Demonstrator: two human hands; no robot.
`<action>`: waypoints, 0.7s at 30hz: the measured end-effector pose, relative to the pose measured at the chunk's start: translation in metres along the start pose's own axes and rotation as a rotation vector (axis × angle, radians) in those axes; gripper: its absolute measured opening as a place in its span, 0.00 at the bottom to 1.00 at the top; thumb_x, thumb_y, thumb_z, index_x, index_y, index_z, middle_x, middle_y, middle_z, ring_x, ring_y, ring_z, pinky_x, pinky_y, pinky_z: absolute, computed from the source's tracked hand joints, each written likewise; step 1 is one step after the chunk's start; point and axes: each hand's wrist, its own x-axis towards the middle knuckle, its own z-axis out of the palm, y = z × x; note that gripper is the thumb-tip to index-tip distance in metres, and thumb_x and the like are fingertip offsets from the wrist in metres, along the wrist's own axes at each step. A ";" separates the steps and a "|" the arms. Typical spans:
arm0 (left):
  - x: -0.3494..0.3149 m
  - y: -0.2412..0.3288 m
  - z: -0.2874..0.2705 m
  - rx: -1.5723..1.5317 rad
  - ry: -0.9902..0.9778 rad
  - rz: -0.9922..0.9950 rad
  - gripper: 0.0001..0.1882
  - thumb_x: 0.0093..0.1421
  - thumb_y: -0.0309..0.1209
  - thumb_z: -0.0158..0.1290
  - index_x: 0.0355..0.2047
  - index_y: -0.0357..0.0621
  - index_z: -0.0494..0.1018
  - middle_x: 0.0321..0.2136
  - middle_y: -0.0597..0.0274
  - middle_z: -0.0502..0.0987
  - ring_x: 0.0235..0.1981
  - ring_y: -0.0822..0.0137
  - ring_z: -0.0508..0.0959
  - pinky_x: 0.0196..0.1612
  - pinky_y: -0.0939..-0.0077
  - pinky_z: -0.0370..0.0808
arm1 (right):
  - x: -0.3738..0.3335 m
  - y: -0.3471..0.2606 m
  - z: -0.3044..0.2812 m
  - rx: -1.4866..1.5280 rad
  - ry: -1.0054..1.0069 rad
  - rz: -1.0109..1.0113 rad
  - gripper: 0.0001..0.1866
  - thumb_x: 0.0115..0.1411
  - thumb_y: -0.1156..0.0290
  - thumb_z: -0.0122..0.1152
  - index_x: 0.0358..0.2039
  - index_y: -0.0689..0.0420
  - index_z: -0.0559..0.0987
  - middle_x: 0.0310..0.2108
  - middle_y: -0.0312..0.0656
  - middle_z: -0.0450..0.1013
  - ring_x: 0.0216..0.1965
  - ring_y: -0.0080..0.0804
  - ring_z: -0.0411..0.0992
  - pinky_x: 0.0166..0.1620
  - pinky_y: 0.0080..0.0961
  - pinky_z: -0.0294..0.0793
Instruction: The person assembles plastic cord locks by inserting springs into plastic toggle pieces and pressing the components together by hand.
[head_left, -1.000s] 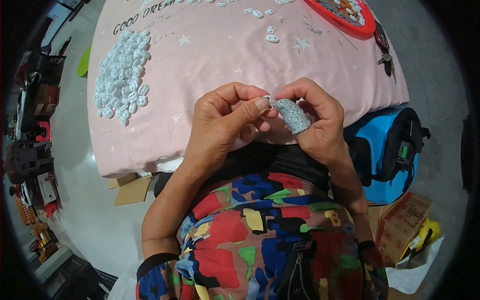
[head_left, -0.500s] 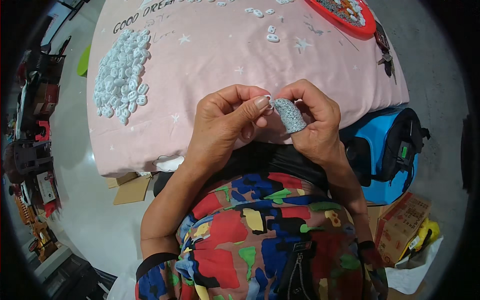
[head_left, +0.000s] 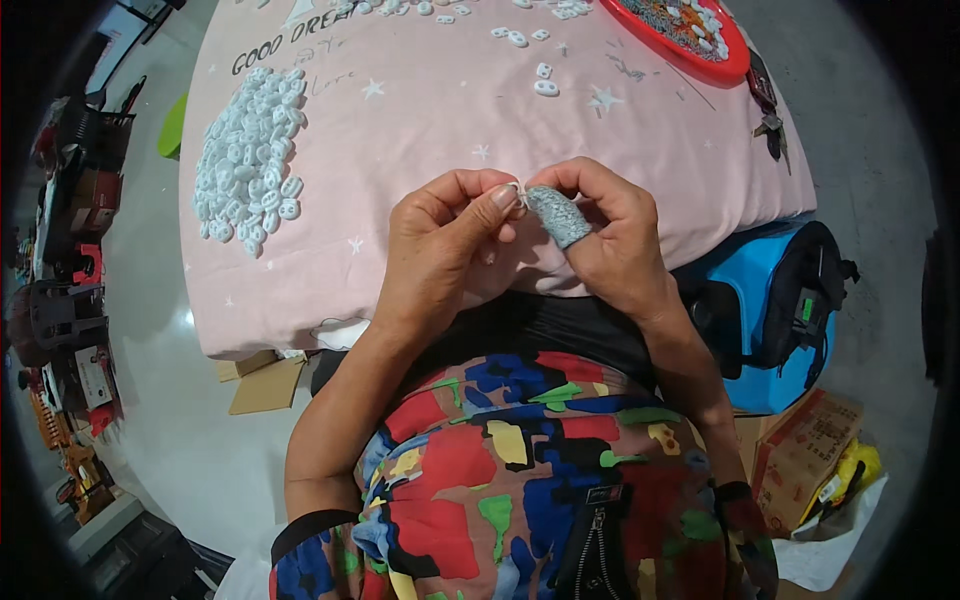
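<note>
My left hand is closed in a pinch on a small white piece, whose details are partly hidden by thumb and forefinger. Right beside it, the bent fingers of my right hand also come together, tips close to the white piece. What they grip, perhaps something thin, is too small to make out. A grey speckled fabric sleeve covers my right thumb. Both hands are above the near part of the pink cloth. Off to the left lies a heap of white oval two-holed pieces.
More white pieces are scattered at the far side. A red basin at the far right holds grey and orange bits and white pieces. Keys lie at the right edge. A blue container with a black bag and a cardboard box stand on the right.
Both hands have shifted slightly left and stay pinched together. The right thumb's sleeve now tilts more toward the left fingertips. The table scene sits slightly lower in view.
</note>
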 end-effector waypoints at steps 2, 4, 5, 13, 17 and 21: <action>0.000 -0.001 -0.004 0.050 -0.028 -0.030 0.10 0.62 0.30 0.56 0.39 0.36 0.76 0.25 0.67 0.77 0.23 0.82 0.71 0.26 0.89 0.65 | 0.002 -0.003 -0.001 0.008 0.026 -0.027 0.06 0.58 0.79 0.59 0.37 0.63 0.76 0.29 0.33 0.74 0.30 0.14 0.71 0.31 0.13 0.70; -0.001 0.002 -0.005 0.027 -0.030 -0.054 0.09 0.62 0.30 0.56 0.39 0.37 0.76 0.27 0.67 0.77 0.24 0.81 0.71 0.25 0.90 0.66 | 0.000 -0.003 -0.001 0.020 0.049 -0.049 0.06 0.58 0.79 0.59 0.37 0.62 0.76 0.29 0.33 0.74 0.29 0.15 0.70 0.31 0.13 0.69; 0.000 0.003 -0.005 0.006 -0.041 -0.075 0.08 0.61 0.30 0.56 0.38 0.38 0.76 0.29 0.68 0.78 0.25 0.81 0.72 0.25 0.90 0.66 | 0.001 -0.001 -0.003 -0.012 0.034 -0.055 0.06 0.57 0.79 0.59 0.36 0.62 0.76 0.28 0.33 0.74 0.28 0.15 0.70 0.30 0.13 0.69; 0.002 0.000 -0.004 0.028 -0.057 -0.049 0.08 0.61 0.30 0.57 0.38 0.39 0.76 0.28 0.68 0.77 0.24 0.82 0.71 0.24 0.91 0.65 | 0.003 -0.002 -0.002 -0.127 -0.005 -0.060 0.06 0.56 0.80 0.59 0.35 0.62 0.75 0.27 0.35 0.73 0.28 0.17 0.71 0.30 0.15 0.70; 0.002 -0.001 -0.003 0.020 -0.063 -0.050 0.08 0.62 0.30 0.56 0.38 0.38 0.76 0.27 0.69 0.77 0.23 0.83 0.70 0.24 0.91 0.64 | 0.002 -0.002 0.002 -0.096 -0.010 -0.045 0.06 0.56 0.81 0.59 0.35 0.62 0.74 0.27 0.35 0.73 0.29 0.17 0.71 0.31 0.15 0.71; 0.002 -0.002 -0.007 0.057 -0.052 -0.031 0.08 0.61 0.30 0.57 0.38 0.39 0.76 0.26 0.69 0.77 0.23 0.83 0.70 0.24 0.91 0.64 | 0.003 0.001 0.003 -0.088 -0.027 -0.063 0.06 0.56 0.82 0.57 0.35 0.62 0.74 0.26 0.35 0.72 0.29 0.17 0.71 0.32 0.14 0.70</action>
